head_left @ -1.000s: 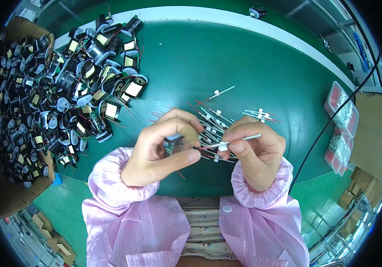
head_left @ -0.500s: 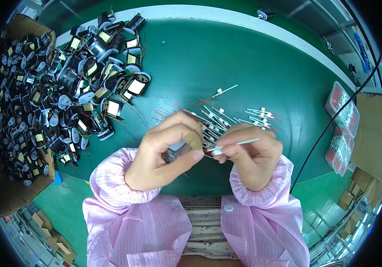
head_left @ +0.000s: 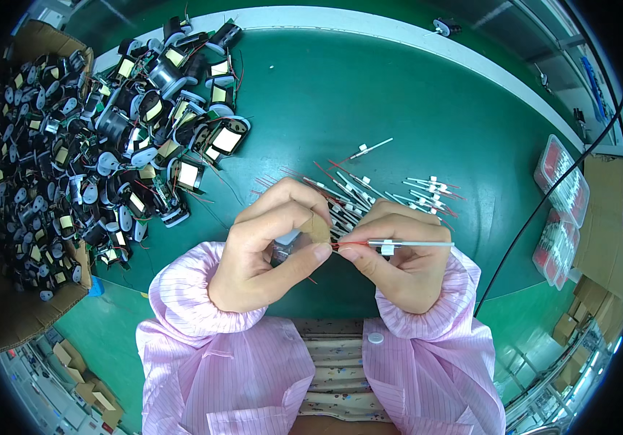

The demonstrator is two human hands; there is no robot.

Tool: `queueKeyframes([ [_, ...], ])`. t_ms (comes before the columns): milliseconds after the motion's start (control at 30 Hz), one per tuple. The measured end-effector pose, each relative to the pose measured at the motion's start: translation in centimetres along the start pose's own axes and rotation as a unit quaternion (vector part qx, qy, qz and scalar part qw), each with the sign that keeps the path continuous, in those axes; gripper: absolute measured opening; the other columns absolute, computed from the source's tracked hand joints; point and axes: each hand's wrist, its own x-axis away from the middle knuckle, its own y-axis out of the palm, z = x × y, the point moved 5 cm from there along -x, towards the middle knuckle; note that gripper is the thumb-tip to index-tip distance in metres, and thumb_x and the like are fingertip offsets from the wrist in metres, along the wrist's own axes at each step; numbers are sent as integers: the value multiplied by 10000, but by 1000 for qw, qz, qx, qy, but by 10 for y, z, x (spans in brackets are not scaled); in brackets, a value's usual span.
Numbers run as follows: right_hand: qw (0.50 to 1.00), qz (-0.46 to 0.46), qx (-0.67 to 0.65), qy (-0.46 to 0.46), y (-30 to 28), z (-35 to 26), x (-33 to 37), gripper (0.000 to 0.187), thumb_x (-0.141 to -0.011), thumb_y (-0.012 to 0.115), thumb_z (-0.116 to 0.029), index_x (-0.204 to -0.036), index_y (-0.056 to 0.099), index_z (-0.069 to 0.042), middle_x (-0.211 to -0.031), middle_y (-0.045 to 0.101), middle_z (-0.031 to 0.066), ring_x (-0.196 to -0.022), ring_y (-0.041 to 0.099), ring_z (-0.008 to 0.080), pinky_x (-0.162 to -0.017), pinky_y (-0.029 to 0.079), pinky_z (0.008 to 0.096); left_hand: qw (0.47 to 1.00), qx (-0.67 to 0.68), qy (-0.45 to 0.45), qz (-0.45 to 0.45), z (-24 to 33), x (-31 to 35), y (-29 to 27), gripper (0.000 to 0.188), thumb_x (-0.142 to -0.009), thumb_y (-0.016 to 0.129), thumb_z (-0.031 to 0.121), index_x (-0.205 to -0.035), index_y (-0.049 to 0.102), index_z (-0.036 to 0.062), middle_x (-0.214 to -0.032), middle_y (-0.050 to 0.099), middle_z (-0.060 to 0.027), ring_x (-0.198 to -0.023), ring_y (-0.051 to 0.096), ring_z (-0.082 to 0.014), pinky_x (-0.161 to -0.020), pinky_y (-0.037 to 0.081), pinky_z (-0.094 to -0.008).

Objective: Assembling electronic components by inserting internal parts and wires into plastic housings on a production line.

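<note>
My left hand (head_left: pixel 271 246) is closed, with thumb and index finger pinched together at the tip of a thin red wire. A tan bandage wraps that index finger. Inside the curl of the hand, a grey and dark part (head_left: pixel 286 243) shows between the fingers, mostly hidden. Thumb and fingers of my right hand (head_left: pixel 409 264) close on the red lead of a thin white tube (head_left: pixel 424 243) with a small white tag, which points right. Both fingertips almost meet at the wire ends. Behind the hands lies a loose pile of similar tagged tubes (head_left: pixel 351 192) with red leads.
Many black cylindrical units (head_left: pixel 166 76) with grey discs and wires are heaped at the left, spilling from a cardboard box (head_left: pixel 36 330). Two clear plastic tubs (head_left: pixel 580 199) of tubes sit at the right. A black cable (head_left: pixel 522 232) crosses the right side of the green table (head_left: pixel 311 80).
The white tube in my right hand has turned level and slid right, so its red lead now shows between both hands. My left hand keeps its pinch.
</note>
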Motion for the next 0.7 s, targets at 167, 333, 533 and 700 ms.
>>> queueKeyframes([
  [167, 1000, 12, -7, 13, -7, -5, -1, 117, -719, 697, 70, -823, 683, 20, -783, 664, 107, -671, 605, 163, -593, 449, 261, 999, -38, 26, -27, -2, 1, 5, 167, -794, 603, -66, -954, 592, -19, -1007, 536, -132, -891, 548, -215, -793, 442, -317],
  [333, 989, 74, -118, 48, -16, 5, 4, 123, -759, 658, 94, -865, 659, 31, -919, 659, 143, -850, 623, 182, -695, 484, 269, 998, 50, -18, -28, -15, 7, 16, 546, -784, 567, -133, -1286, 371, -45, -1325, 427, -238, -1138, 531, -339, -952, 427, -403],
  [533, 954, 97, -247, 142, -2, 6, 8, 143, -802, 601, 133, -915, 629, 49, -994, 643, 176, -932, 626, 197, -779, 526, 293, 994, -87, 33, -64, -7, 0, 24, 704, -691, 618, -177, -1324, 322, -97, -1448, 269, -308, -1271, 420, -426, -1036, 366, -430],
  [700, 964, 133, -188, 134, -2, 1, 10, 150, -784, 614, 139, -915, 636, 68, -990, 645, 189, -867, 646, 192, -762, 524, 275, 989, -132, 39, -51, -11, 1, 18, 747, -688, 635, -160, -1356, 312, -82, -1454, 248, -314, -1254, 435, -421, -1038, 357, -427],
])
